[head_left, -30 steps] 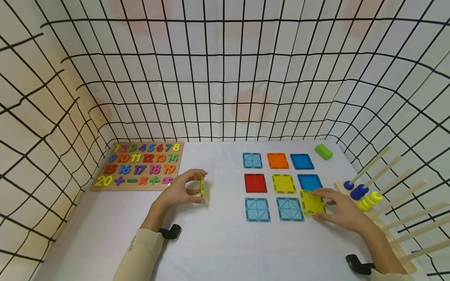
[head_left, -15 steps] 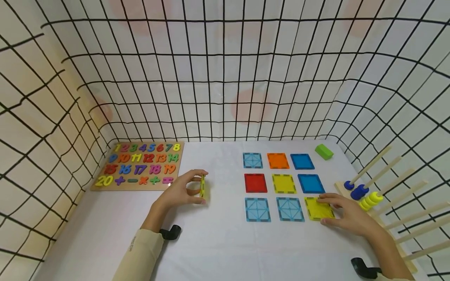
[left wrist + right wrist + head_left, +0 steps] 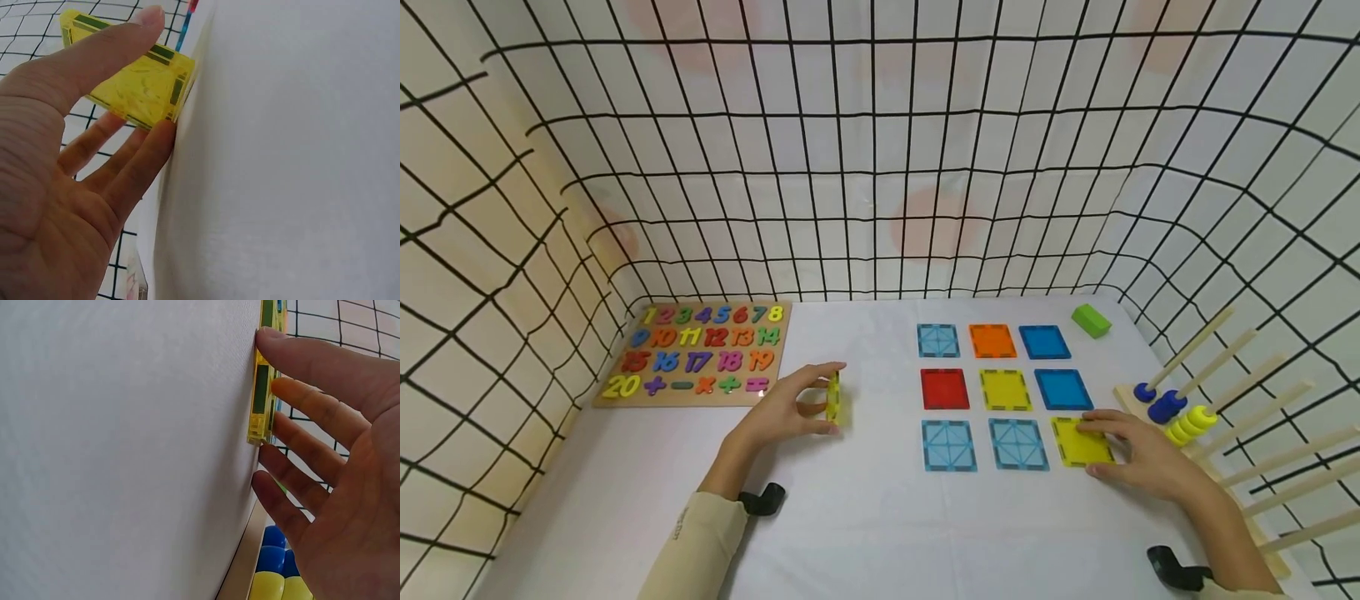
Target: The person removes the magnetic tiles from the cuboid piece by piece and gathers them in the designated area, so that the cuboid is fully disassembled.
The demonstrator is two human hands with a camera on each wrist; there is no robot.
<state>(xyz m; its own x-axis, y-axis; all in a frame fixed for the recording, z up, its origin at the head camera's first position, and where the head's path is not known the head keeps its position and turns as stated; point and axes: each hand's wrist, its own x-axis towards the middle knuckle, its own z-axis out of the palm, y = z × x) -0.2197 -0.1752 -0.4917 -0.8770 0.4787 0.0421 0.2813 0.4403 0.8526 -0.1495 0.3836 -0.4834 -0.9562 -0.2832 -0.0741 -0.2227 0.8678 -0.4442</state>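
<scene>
On the left, my left hand pinches a yellow see-through magnetic tile on edge between thumb and fingers; whether more than one tile is in that grip, I cannot tell. At the lower right corner of a tile grid, my right hand holds a second yellow tile by its edges, thumb on the near side. This tile lies on the white cloth. The grid also has a red tile, a middle yellow tile, an orange tile, two blue tiles and several light blue tiles.
A wooden number board lies at the back left. A green block sits behind the grid. Close by the right hand stands a wooden peg rack with blue beads and yellow beads. Black wire mesh surrounds the table.
The right hand has slid its yellow tile rightward, off the blue tile's edge, to the lower right spot of the grid. The left hand stays in place, its tile turned slightly.
</scene>
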